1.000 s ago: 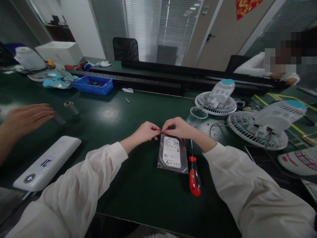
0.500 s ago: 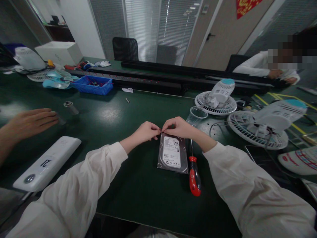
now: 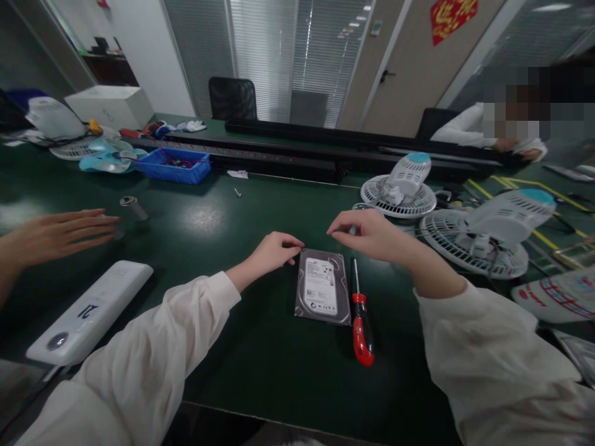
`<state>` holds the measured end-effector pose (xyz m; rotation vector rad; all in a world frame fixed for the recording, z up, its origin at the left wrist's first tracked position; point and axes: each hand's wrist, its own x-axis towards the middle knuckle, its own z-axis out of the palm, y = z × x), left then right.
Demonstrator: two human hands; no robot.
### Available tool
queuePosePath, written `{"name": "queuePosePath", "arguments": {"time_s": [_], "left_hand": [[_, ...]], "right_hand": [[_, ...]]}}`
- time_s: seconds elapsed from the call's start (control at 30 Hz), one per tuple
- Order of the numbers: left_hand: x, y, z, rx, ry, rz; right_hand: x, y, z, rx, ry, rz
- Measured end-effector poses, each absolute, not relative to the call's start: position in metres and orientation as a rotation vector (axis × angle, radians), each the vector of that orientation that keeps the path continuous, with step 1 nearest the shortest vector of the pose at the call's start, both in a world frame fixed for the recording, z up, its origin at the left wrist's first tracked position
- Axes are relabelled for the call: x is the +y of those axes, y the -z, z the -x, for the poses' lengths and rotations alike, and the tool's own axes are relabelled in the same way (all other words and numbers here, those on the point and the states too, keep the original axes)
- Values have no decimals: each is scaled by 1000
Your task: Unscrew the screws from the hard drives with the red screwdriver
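My sleeves [image 3: 167,334] are off-white against the dark green table [image 3: 260,371]. Before me, the drive [image 3: 320,291] is grey with a white label printed in black. My screwdriver [image 3: 361,334] has a red-and-black handle and a silvery shaft. To my left, the power bank [image 3: 102,303] is white with a black "21", the bin [image 3: 174,172] plain blue. To my right I see white fans [image 3: 493,226] capped in light blue, and a white container [image 3: 553,296] with red lettering and red-and-blue lines. The sign [image 3: 450,18] is red, patterned in gold.
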<state>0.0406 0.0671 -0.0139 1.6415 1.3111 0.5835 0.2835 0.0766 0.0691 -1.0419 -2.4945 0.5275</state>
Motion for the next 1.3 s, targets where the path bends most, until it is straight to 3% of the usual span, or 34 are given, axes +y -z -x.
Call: {"name": "queuePosePath", "arguments": {"time_s": [0.17, 0.4, 0.6, 0.77, 0.97, 1.2, 1.3], "left_hand": [[60, 21, -40, 1322, -683, -1808], [50, 21, -39, 1332, -730, -1976], [47, 19, -40, 1332, -737, -2095], [45, 17, -40, 1331, -746, -2111], [48, 20, -39, 1322, -757, -1988], [64, 28, -41, 1316, -741, -1728], [69, 28, -40, 1290, -718, -1679]], "right_hand": [[2, -89, -305, -2717, -375, 1058], [-81, -58, -330, -2790, 19, 1127], [-107, -20, -329, -2917, 404, 898], [-107, -20, -318, -2951, 584, 787], [-102, -42, -334, -2808, 493, 805], [-58, -70, -350, -2110, 370, 916], [-22, -81, -341, -1796, 55, 888]]}}
